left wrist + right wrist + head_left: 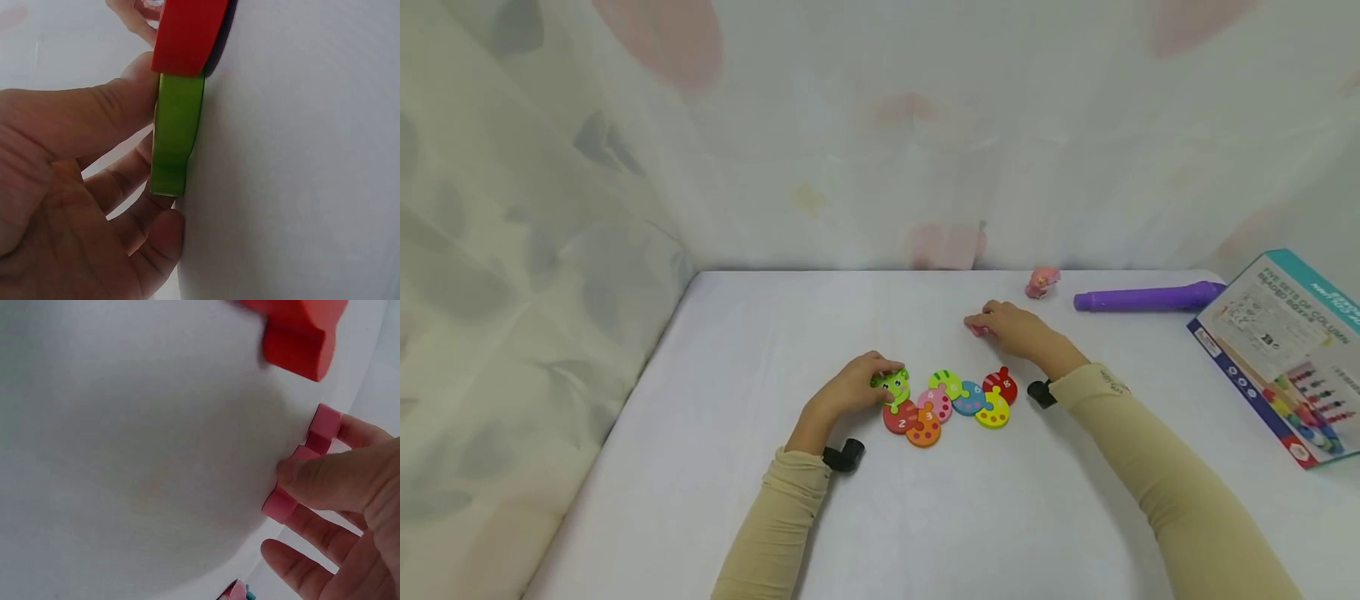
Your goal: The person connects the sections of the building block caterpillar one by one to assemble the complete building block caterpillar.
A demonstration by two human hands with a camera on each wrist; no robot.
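Observation:
My left hand [853,383] holds the green caterpillar-head puzzle piece [897,385], thumb on one side and fingers on the other, close to the white table. Touching this head is the red piece marked 2 [898,421], followed by a winding chain of joined, numbered pieces: orange [925,428], pink [935,406], green [945,383], blue [972,399], yellow [992,412] and red [1000,386]. Beyond the chain's right end, my right hand [1018,332] pinches a small pink knobbed piece [281,503], mostly hidden by the fingers in the head view.
A small pink figurine [1042,282] stands near the table's back edge. Right of it lies a purple tube-shaped object [1150,298], its end against a printed toy box [1277,358]. Patterned cloth [820,150] hangs behind the table and along its left.

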